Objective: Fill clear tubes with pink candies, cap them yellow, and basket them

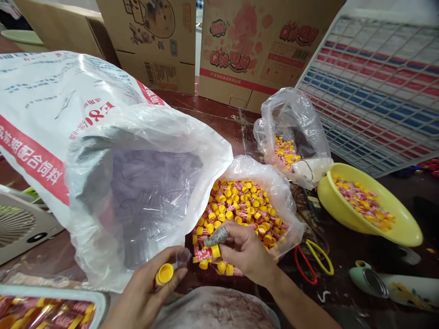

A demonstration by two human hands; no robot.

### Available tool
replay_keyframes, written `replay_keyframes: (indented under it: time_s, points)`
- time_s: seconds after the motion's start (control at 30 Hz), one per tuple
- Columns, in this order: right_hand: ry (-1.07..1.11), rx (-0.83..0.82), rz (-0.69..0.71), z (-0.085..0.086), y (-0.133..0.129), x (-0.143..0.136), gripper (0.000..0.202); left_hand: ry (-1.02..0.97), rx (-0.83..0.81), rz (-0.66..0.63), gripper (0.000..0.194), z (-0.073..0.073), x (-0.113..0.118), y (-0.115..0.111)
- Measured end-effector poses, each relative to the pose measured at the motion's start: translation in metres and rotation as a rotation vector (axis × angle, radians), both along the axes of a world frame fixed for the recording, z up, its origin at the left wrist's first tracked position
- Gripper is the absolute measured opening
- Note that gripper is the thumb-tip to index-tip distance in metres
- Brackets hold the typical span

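Observation:
My left hand (154, 278) is closed round a clear plastic tube (183, 257), its round end showing at the fingertips, and a yellow cap (164, 274) shows in the same grip. To its right, my right hand (236, 249) pinches a small red-and-white wrapped piece with a yellow cap (208, 253). A grey speckled wrap (216, 236) covers one finger of that hand. Just beyond it, many such capped pieces (240, 201) fill an open clear bag (288, 196). On the left, a large white sack (92, 169) lies open with clear tubes (154, 196) inside.
Cardboard boxes (254, 41) stand at the back. A second clear bag (295, 114), a yellow bowl (356, 219), scissors (313, 260) and a green-and-white flowered object (408, 290) are on the right. A white tray (99, 301) of filled tubes and a fan (24, 228) are at left.

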State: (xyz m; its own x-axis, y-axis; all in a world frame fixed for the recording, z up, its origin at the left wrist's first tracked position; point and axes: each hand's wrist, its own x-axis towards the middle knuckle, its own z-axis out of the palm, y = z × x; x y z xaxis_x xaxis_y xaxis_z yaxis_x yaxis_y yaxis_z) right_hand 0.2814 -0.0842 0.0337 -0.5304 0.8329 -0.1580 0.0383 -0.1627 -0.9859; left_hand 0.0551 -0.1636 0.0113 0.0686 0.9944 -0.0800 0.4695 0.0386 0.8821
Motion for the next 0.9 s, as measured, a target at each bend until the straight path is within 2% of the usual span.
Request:
replay_keyframes:
  time_s: [0.1, 0.2, 0.3, 0.47, 0.57, 0.67, 0.73, 0.83, 0.9]
  points:
    - [-0.174, 0.288, 0.021, 0.013, 0.005, 0.009, 0.013, 0.047, 0.116, -0.06, 0.021, 0.006, 0.003, 0.002]
    - [-0.216, 0.337, 0.052, 0.019, 0.007, 0.012, 0.016, 0.032, 0.197, -0.114, 0.021, 0.009, 0.006, 0.002]
    - [-0.176, 0.228, 0.075, 0.017, 0.006, 0.012, 0.012, 0.037, 0.224, -0.135, 0.022, 0.006, 0.008, 0.001]
    - [-0.056, -0.148, 0.149, 0.006, 0.002, 0.009, 0.007, 0.102, 0.316, -0.1, 0.025, 0.001, 0.007, -0.002]
    - [-0.075, -0.218, 0.15, 0.003, 0.002, 0.009, 0.011, 0.107, 0.289, -0.193, 0.03, 0.001, 0.01, -0.005]
    - [-0.092, -0.328, 0.209, -0.004, 0.003, 0.009, 0.021, 0.13, 0.304, -0.253, 0.034, 0.001, 0.016, -0.006]
    - [-0.127, -0.382, 0.254, -0.011, 0.004, 0.007, 0.027, 0.175, 0.37, -0.244, 0.036, -0.003, 0.02, -0.006]
    - [-0.187, -0.374, 0.261, -0.023, 0.001, 0.0, 0.031, 0.226, 0.493, -0.197, 0.038, -0.012, 0.018, -0.01]
    - [-0.207, -0.347, 0.269, -0.026, -0.004, -0.005, 0.034, 0.229, 0.484, -0.2, 0.04, -0.019, 0.008, -0.016]
